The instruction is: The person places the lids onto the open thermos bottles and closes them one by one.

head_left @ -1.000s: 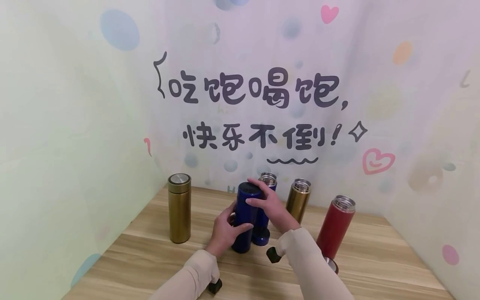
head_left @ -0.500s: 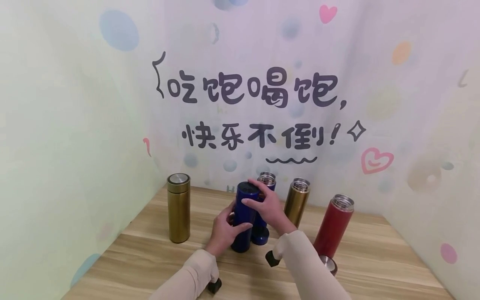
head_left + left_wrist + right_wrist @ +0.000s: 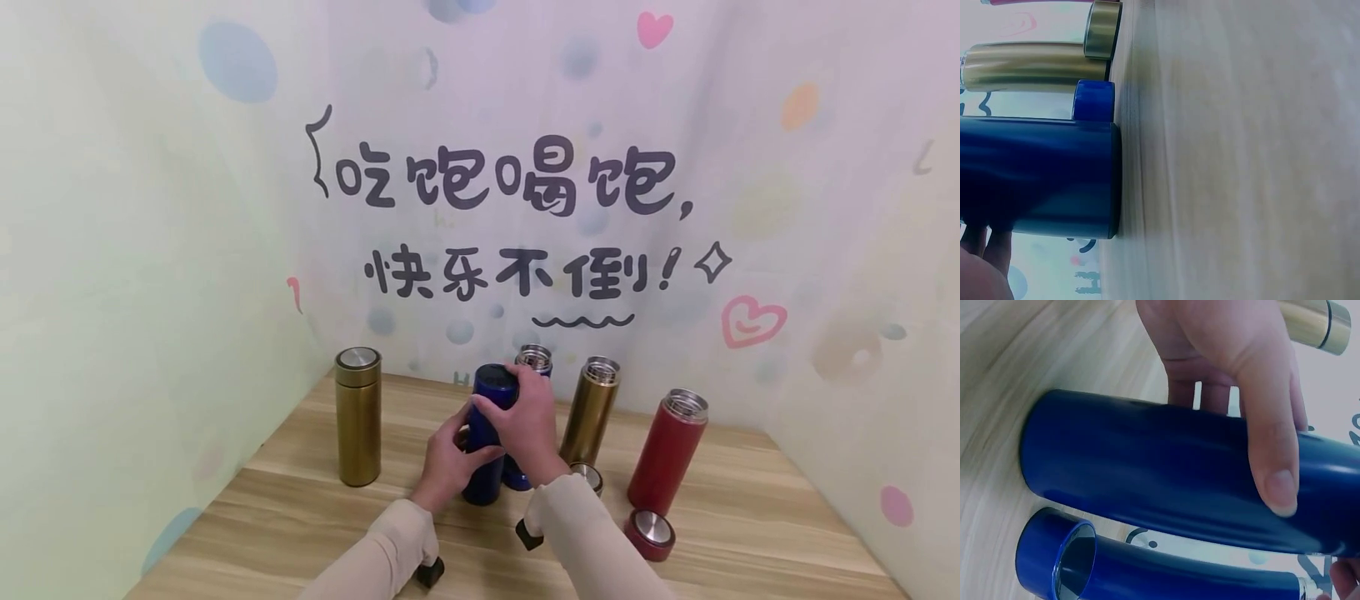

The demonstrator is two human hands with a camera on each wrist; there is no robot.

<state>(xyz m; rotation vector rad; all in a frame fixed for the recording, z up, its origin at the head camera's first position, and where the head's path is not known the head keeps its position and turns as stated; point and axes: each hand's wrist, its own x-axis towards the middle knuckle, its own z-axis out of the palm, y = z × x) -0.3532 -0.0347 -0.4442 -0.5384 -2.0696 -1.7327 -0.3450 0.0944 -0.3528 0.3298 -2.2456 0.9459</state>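
My left hand curls its fingers around something upright, thumb in front. My right hand arches above it, fingers bent down, both sleeved forearms angled inward.

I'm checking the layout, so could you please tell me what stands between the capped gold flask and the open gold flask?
In the head view, two blue flasks: the near one, gripped by both hands, and an open one behind.

Tabletop, light wood grain, set in a corner. Standing on it: capped gold flask at left; capped blue flask at centre; open blue flask behind; open gold flask; open red flask. Loose lids: blue lid, gold lid, red lid
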